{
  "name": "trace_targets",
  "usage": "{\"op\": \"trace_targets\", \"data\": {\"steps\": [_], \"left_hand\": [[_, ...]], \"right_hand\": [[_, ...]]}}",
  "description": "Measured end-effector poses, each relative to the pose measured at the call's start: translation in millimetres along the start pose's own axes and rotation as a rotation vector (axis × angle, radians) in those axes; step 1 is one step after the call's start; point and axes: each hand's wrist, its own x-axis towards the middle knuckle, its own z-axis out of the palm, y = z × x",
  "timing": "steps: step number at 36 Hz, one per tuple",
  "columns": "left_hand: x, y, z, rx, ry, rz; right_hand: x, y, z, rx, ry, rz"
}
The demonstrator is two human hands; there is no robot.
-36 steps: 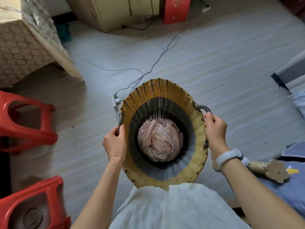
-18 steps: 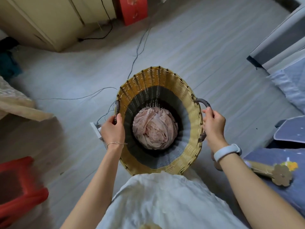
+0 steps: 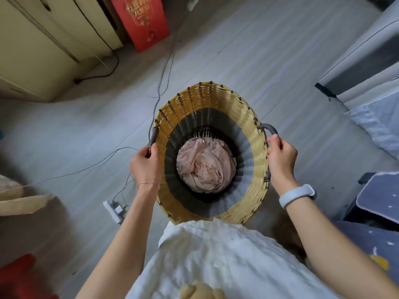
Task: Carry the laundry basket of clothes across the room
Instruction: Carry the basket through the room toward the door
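A round woven laundry basket [image 3: 258, 145], tan at the rim with grey and black bands inside, hangs in front of my body above the floor. A crumpled pink cloth [image 3: 206, 166] lies at its bottom. My left hand [image 3: 145, 165] is closed around the dark handle on the basket's left side. My right hand [image 3: 280, 157] grips the dark handle on the right side, a pale wristband on that wrist.
Thin cables [image 3: 164, 67] run across the grey floor to a white power strip [image 3: 114, 209] by my left arm. A cream cabinet [image 3: 43, 50] and red box [image 3: 141, 22] stand far left. A grey bed frame [image 3: 362, 67] and blue bedding [image 3: 380, 197] are on the right. A red stool [image 3: 19, 275] is near left.
The view has swung as I carry the basket forward: the cabinet and red box are closer, the red stools have slid back to the lower left. Both hands keep their grip.
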Motion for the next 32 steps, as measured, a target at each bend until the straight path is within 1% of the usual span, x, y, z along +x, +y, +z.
{"op": "trace_targets", "data": {"steps": [10, 19, 24, 32], "left_hand": [[101.1, 108.4, 86.7, -0.027, -0.133, 0.025], [205.1, 224.0, 148.5, -0.018, -0.251, 0.134], [247.1, 277.7, 178.4, 0.02, -0.27, 0.181], [308.8, 354.3, 239.8, 0.035, -0.292, 0.215]], "right_hand": [[124.0, -76.7, 33.9, 0.05, 0.144, 0.008], [228.3, -155.0, 77.2, 0.053, 0.308, 0.024], [279.5, -186.9, 92.2, 0.084, 0.326, 0.04], [363.3, -228.1, 111.6, 0.203, 0.314, 0.048]]}}
